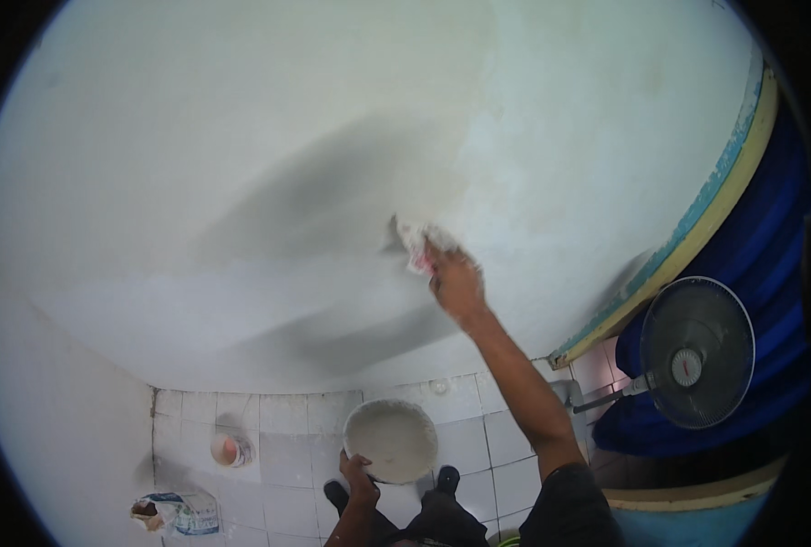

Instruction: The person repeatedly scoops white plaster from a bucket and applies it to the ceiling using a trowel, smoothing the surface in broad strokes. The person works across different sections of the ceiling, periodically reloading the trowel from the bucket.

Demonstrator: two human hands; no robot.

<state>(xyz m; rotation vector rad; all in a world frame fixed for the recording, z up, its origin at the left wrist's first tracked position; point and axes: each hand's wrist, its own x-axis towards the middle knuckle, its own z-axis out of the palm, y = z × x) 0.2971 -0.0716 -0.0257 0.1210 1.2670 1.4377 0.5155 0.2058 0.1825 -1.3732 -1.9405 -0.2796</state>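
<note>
My right hand [457, 284] is closed on a crumpled white cloth [415, 239] with some pink on it, and presses it to the pale wall [241, 118]. The cloth's edges are slightly blurred. Down by my legs, my left hand [358, 479] grips the near left rim of a round basin [435, 447]. Inside the basin lies a greyish-white, smooth-looking mixture [392, 438]. Broad shadows of my arm and the basin fall across the wall, left of the cloth.
A grey fan [697, 356] stands at the right, before a blue curtain [761, 264] and a yellow-and-blue door frame [724, 205]. On the white tiled floor [287, 456], a small tub [231, 449] and an opened bag [191, 513] sit at the left.
</note>
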